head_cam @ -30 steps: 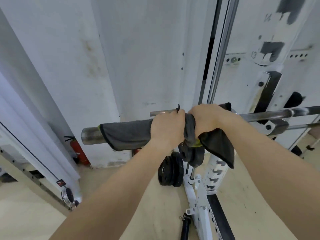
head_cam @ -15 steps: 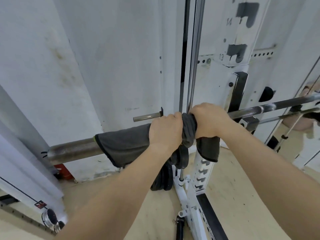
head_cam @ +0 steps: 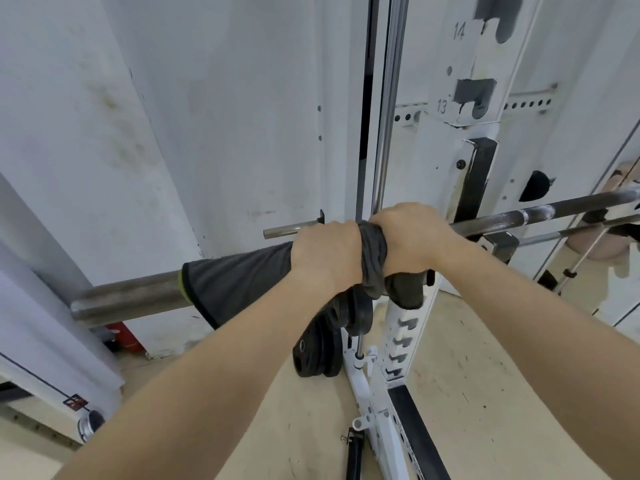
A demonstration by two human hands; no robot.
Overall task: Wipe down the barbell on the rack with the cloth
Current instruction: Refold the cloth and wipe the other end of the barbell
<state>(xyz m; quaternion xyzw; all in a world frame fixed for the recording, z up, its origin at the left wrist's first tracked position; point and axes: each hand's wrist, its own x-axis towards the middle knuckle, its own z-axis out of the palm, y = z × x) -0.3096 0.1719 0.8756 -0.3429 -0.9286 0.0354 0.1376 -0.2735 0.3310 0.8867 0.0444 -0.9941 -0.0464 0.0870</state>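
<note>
Our left hand and right hand sit side by side near the middle of the view. Both have their knuckles up and their fingers curled over the dark grey cloth and the bar beneath it. The barbell rests on the white rack. It runs from its thick bare sleeve end at 8 o'clock, under our hands, to the thin shaft leaving at 3 o'clock.

The cloth is wrapped round the sleeve. A flat stretch reaches from our left hand toward 9 o'clock, a bunched fold stands between the two hands, and a loose end hangs below our right hand at 6 o'clock.

We judge the barbell heavy, rigid and smooth steel, so it should stay put on the rack while we rub, and we need not lift it. The cloth looks light, soft and limp, and it will likely slide and bunch unless we squeeze it round the bar. A full wrap-around grip through the cloth seems the best hold. The hanging end could snag on the rack or on the black weight plates below at 6 o'clock.
</note>
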